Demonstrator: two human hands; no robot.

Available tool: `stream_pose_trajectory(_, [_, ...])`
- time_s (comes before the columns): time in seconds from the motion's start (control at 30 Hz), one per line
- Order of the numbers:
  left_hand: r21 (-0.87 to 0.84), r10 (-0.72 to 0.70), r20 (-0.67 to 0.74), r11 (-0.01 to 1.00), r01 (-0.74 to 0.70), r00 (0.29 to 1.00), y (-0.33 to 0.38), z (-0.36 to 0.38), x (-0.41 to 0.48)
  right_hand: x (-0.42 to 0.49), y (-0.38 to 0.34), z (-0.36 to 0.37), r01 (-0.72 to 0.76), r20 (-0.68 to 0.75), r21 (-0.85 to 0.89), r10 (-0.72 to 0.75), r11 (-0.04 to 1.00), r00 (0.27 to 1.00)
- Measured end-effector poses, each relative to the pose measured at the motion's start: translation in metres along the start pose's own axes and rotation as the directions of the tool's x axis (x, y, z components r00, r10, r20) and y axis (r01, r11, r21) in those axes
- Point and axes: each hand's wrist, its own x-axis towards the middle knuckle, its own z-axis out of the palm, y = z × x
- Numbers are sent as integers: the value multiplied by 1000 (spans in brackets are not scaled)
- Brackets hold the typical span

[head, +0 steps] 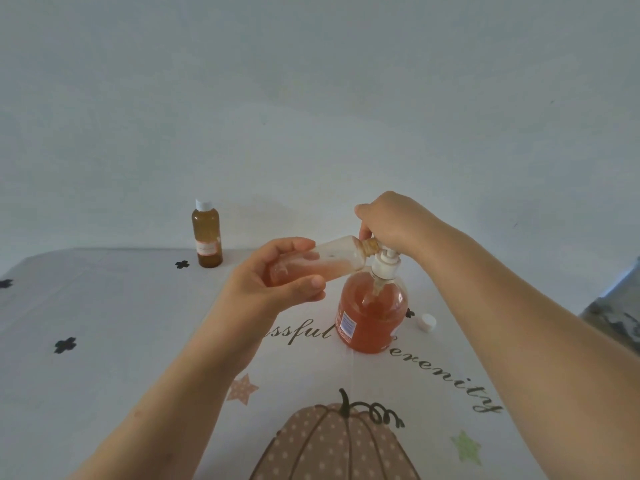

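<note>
A round pump bottle [372, 315] of orange liquid stands on the table near the middle, with a white pump head [386, 266]. My right hand [388, 220] rests on top of the pump, fingers curled down over it. My left hand [280, 282] grips a small clear bottle [332, 259], tilted almost sideways with its open neck up against the pump's nozzle. A little orange liquid lies in the small bottle.
A capped amber bottle [206, 233] stands at the back left by the wall. A small white cap [426, 322] lies on the tablecloth [104, 375] right of the pump bottle. The cloth has a pumpkin print and lettering.
</note>
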Motion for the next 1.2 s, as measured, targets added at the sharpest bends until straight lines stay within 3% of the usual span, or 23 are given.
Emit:
stream_pose_trajectory(0.13, [-13, 12, -3, 1000, -12, 1000, 1, 0, 0, -2, -2, -5, 9, -8, 86, -8, 996, 1000])
stream_pose_trajectory(0.33, [6, -1, -16, 1000, 1, 1000, 0, 0, 1, 4, 3, 0, 91, 8, 72, -92, 993, 996])
stream_pose_trajectory(0.5, [13, -24, -12, 1000, 24, 1000, -4, -3, 2, 14, 6, 12, 35, 33, 31, -36, 999, 999])
stream_pose_trajectory(0.77, [-1, -15, 4, 1000, 15, 1000, -3, -1, 2, 5, 8, 4, 44, -5, 134, -44, 990, 999])
stream_pose_trajectory(1.2, [-24, -5, 17, 1000, 5, 1000, -2, -2, 1, -2, 0, -3, 90, 33, 73, -92, 993, 995])
